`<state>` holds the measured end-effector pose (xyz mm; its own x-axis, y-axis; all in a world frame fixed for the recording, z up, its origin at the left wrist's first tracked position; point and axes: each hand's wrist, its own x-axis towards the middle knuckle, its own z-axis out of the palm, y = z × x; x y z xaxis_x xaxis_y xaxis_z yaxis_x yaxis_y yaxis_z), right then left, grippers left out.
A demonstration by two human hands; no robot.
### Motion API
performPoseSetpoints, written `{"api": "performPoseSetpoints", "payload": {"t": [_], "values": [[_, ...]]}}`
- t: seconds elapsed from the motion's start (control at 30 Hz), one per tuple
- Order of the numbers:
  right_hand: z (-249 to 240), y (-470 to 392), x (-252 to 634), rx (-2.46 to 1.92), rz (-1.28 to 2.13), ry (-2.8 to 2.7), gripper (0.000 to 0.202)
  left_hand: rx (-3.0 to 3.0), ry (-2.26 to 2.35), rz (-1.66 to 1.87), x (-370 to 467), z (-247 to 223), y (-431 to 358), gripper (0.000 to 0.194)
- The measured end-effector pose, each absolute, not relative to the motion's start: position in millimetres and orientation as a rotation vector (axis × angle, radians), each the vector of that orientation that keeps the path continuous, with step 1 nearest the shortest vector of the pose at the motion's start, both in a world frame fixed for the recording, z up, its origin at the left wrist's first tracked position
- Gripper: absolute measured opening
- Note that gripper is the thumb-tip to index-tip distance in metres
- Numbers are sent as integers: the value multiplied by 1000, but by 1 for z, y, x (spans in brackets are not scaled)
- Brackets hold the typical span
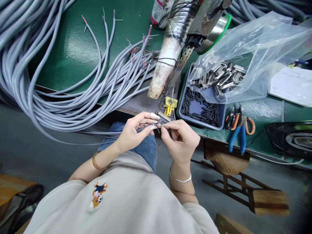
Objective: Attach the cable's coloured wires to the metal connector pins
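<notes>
My left hand [133, 131] is closed on the end of a grey cable [114, 133], with a metal multi-pin connector [163, 117] at its fingertips. Thin coloured wires spread from the cable end beside the connector. My right hand [181, 138] is pinched near those wires, its thumb and index finger together; what they hold is too small to name. Just beyond the connector, a yellow clip-like piece [169, 108] sits at the table's near edge.
A large bundle of grey cables [97, 97] covers the left. A blue tray [221, 120] holds black tubes and a plastic bag [258, 45] of connectors. Pliers [237, 139] lie right of it. A white wrapped tube [163, 65] hangs ahead. A wooden stool [270, 201] stands lower right.
</notes>
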<state>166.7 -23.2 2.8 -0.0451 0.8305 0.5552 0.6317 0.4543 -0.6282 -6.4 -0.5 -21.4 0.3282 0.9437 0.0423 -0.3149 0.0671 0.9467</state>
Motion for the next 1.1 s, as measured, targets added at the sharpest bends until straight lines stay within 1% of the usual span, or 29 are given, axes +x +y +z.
{"api": "performPoseSetpoints", "payload": {"t": [0.1,0.23,0.53,0.9,1.0,1.1], "values": [[3,-23,166,-1269,337,-1700,10,1124,757,1078,-5,-21,-2,29],[3,-23,165,-1251,336,-1694,12,1174,767,1094,-4,-24,-5,25],[5,-24,164,-1269,372,-1696,12,1247,744,1107,-3,-28,-7,23],[1,-23,168,-1280,355,-1700,11,1121,719,1133,-1,-24,-3,23],[1,-23,168,-1281,362,-1723,11,1023,712,1111,-2,-24,-2,25],[3,-22,168,-1313,441,-1706,13,944,700,1079,-2,-23,-2,31]]}}
